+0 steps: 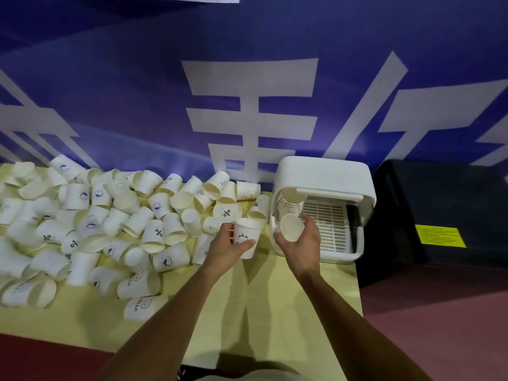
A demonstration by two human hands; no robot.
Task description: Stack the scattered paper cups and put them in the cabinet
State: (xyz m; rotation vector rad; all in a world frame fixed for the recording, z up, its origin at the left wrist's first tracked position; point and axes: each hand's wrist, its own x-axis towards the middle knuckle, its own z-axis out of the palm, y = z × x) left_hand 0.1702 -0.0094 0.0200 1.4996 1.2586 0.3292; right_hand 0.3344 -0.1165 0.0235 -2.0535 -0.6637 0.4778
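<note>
My left hand (226, 247) grips an upright white paper cup with a bear print (247, 236) just right of the cup pile. My right hand (303, 243) holds a second paper cup (292, 227), tilted with its mouth toward me, in front of the small white cabinet (324, 174). The cabinet's clear door is open. Inside it at the left, a stack of cups (291, 200) lies on a slatted tray (330, 224). Several loose cups (115, 221) lie scattered over the left half of the yellow table (275, 312).
A blue banner with white characters (247, 92) hangs close behind the table. A black bin with a yellow label (439, 215) stands to the right of the cabinet. The table's right edge falls just beyond the cabinet, over reddish floor (439, 325).
</note>
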